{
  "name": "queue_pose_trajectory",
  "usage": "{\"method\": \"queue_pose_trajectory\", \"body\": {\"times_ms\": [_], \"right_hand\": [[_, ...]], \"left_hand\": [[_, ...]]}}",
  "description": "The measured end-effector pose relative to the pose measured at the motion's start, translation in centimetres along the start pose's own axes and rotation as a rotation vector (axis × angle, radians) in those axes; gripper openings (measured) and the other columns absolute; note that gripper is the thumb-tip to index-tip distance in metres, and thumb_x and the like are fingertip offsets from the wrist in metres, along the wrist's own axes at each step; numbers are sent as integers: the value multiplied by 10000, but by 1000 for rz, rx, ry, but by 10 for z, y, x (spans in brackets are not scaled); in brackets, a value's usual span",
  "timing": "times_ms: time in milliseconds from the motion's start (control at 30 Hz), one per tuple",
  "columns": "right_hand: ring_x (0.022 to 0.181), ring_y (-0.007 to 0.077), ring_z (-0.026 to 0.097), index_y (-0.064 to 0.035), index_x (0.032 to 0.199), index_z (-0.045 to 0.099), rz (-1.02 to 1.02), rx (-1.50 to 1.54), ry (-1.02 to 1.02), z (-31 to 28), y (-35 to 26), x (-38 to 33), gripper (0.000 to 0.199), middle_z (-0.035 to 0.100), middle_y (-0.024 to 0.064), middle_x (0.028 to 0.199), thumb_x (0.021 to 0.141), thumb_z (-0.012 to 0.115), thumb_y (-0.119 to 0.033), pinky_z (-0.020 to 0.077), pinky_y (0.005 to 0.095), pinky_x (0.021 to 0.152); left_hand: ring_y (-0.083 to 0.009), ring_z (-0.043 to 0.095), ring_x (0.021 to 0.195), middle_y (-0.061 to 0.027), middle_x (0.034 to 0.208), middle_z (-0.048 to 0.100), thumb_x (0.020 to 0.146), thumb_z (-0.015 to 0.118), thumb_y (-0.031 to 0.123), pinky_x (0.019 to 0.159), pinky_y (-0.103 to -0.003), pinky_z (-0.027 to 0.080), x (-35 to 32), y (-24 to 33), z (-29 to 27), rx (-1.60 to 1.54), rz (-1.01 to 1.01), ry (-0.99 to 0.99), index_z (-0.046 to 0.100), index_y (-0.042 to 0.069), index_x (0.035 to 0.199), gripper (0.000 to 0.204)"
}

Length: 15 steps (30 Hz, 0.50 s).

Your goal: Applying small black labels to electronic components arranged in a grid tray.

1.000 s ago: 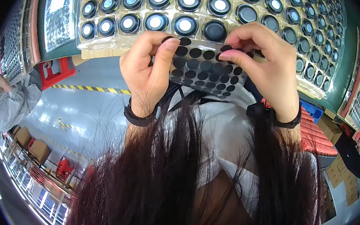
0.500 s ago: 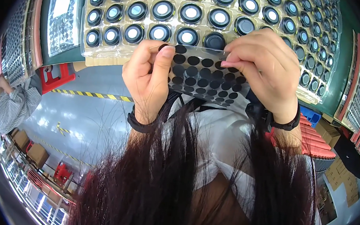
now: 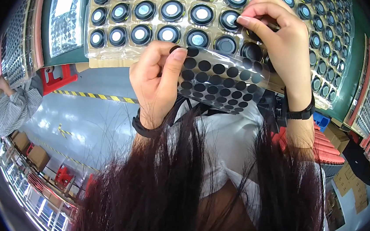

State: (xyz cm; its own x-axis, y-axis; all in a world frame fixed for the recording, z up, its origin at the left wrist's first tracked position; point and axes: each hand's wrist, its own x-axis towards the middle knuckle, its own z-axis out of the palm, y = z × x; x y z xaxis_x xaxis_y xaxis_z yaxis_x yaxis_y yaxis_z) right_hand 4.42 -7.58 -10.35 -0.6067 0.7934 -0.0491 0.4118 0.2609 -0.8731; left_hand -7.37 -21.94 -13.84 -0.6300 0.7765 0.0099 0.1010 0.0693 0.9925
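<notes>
My left hand (image 3: 156,80) pinches the upper left edge of a clear sheet of round black stickers (image 3: 215,80) between thumb and forefinger. The sheet hangs bowed over the near edge of a clear plastic tray (image 3: 120,51). Rows of round black speaker-like parts (image 3: 201,14), most with pale centres, sit in the tray's pockets. Up at the second row from the near edge is my right hand (image 3: 287,47), bent, with thumb and forefinger close together beside a pale-centred part (image 3: 230,20). Whatever lies between those fingertips is hidden. Two nearer parts, one being (image 3: 225,44), have dark centres.
A clear-wrapped pack (image 3: 65,21) with a white label lies on the green table left of the tray. Further left stand a red stool (image 3: 59,79) and a person in a striped sleeve (image 3: 16,109). Red stacked trays (image 3: 325,143) are at the right.
My right hand has left the sheet's right side and moved up over the tray. The sheet's right end now hangs free, while my left hand keeps its grip.
</notes>
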Motion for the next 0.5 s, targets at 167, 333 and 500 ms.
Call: {"method": "queue_pose_trajectory", "body": {"times_ms": [167, 333, 500], "right_hand": [[554, 79, 473, 32, 698, 566, -55, -39, 10, 4, 1, 2, 87, 542, 36, 720, 671, 648, 26, 384, 191, 504], [554, 79, 468, 26, 696, 570, -66, -31, 5, 6, 3, 4, 83, 541, 35, 719, 672, 649, 21, 380, 191, 505], [548, 82, 461, 21, 693, 572, -94, -88, 9, 6, 3, 5, 82, 539, 36, 716, 673, 651, 16, 377, 194, 501]], "left_hand": [[-21, 422, 478, 14, 575, 514, 815, 561, 64, 430, -163, 321, 1, -4, -1, 30, -11, -11, 526, -12, 778, 91], [-21, 424, 480, 14, 571, 514, 812, 565, 66, 433, -162, 324, 2, -3, 0, 39, -17, -3, 531, -13, 780, 92], [-23, 424, 473, 14, 559, 512, 811, 565, 68, 429, -161, 323, 2, -5, 0, 46, -6, -5, 536, -12, 777, 92]]}}
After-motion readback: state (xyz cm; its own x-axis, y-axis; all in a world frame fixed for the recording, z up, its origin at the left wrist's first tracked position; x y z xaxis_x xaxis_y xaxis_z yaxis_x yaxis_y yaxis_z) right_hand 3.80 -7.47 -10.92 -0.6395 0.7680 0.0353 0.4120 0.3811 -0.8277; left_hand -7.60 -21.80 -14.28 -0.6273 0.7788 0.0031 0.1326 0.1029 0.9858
